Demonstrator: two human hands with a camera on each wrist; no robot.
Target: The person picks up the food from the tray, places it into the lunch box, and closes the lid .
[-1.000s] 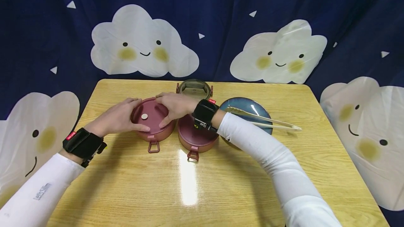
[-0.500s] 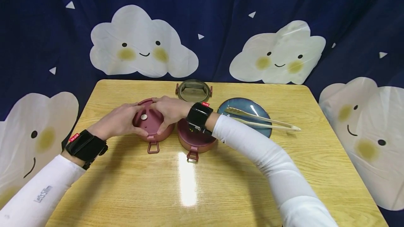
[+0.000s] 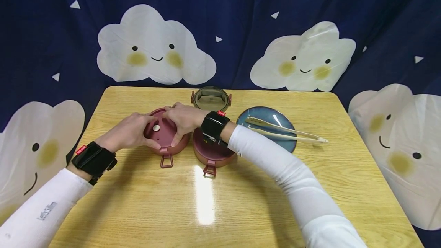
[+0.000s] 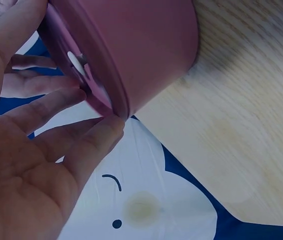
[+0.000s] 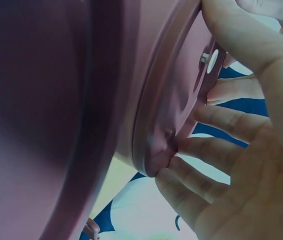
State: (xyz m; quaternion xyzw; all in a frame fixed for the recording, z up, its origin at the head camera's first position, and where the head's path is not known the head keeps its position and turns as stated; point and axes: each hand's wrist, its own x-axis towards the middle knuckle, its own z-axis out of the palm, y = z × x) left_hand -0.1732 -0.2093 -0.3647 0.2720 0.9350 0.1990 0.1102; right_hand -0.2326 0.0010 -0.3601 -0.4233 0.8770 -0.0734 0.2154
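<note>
A round dark-pink food container [image 3: 177,149] stands at the left of the table, its matching lid [image 3: 166,135] on top. The lid bears a small white round valve [image 3: 156,128]. My left hand [image 3: 132,132] touches the lid's left side, its fingertips along the rim in the left wrist view. From the right, my right hand [image 3: 186,119] rests spread fingertips on the same lid, with the thumb towards the front. The lid's front clasp [image 3: 167,160] hangs unfastened. Beside it sits a second pink container [image 3: 213,158], partly hidden under my right wrist.
Behind the containers lies a round see-through lid [image 3: 211,99] with pink side clasps. A blue plate [image 3: 289,122] at the right carries beige tongs [image 3: 306,137], whose joined end sticks out past its rim. The wooden table [image 3: 165,206] ends at a dark blue cloud-patterned curtain.
My right hand has shifted slightly left on the lid, and its wrist has dropped back from over the see-through lid. The left fingers have moved inward a little. The containers stay in place.
</note>
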